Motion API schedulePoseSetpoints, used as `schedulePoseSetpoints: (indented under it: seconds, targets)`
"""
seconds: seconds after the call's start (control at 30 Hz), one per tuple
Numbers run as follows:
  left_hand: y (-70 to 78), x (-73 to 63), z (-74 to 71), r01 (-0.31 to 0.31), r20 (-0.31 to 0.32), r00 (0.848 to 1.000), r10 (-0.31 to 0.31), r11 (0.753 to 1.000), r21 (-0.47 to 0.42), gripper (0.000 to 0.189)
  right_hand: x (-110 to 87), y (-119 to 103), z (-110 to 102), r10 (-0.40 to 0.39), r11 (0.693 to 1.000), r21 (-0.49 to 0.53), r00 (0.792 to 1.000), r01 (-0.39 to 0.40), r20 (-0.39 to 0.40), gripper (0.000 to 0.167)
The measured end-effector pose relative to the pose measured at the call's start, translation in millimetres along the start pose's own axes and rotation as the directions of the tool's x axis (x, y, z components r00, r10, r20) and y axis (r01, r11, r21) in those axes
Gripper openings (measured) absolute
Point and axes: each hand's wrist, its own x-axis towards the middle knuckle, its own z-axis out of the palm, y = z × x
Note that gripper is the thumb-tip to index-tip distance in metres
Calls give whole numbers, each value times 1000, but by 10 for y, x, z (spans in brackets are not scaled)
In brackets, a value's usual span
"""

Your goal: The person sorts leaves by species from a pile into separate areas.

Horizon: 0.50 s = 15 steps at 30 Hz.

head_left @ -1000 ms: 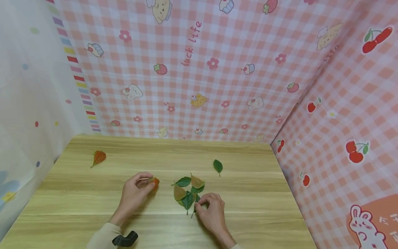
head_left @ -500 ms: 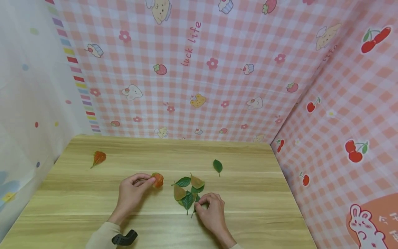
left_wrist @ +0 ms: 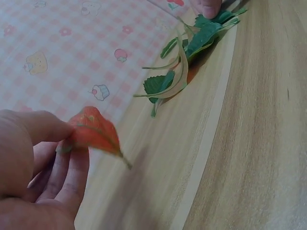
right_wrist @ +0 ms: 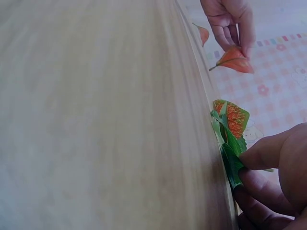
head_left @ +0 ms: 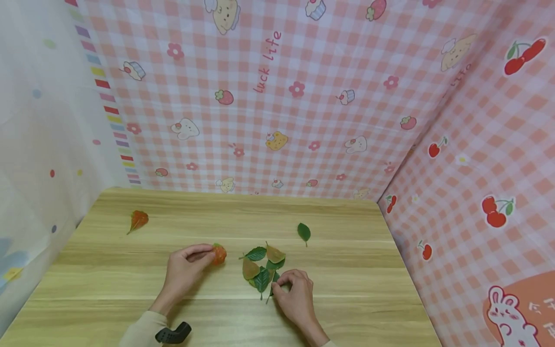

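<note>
Between thumb and fingers, my left hand point(head_left: 184, 272) pinches an orange-red leaf point(left_wrist: 96, 132) by one edge. In the left wrist view the leaf is raised off the table, its stem pointing down. To its right, green and yellowish-brown leaves form a rough ring, including a serrated green leaf point(head_left: 261, 278) and a brownish leaf point(head_left: 250, 268). My right hand point(head_left: 297, 294) sits at the ring's lower right, pinching a green leaf point(right_wrist: 233, 165) partly hidden by the fingers. The right wrist view also shows a leaf with an orange-veined face point(right_wrist: 236, 120) in the ring.
Another orange-red leaf point(head_left: 138, 220) lies at the far left of the wooden table point(head_left: 217, 318). A single green leaf point(head_left: 304, 232) lies behind the ring to the right. Patterned cloth walls point(head_left: 329, 120) stand along the table's back and sides.
The orange-red leaf in my left hand has turned to show more of its face, moving slightly right and up, then slightly back down. My right hand and the ring have stayed put.
</note>
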Motion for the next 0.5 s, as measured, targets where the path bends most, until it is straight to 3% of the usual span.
schedulePoseSetpoints:
  seconds: [0.23,0.5]
  targets:
    - [-29,-6,1,-13,47,999,15,999,-32,37,3,5,-2,-1,1000,-2,1000,1,3,24]
    - [-41,-21,26,-21,10,1000,23,994,-104,29,1,-7,-6,-2,1000,-9,1000,2,1,24]
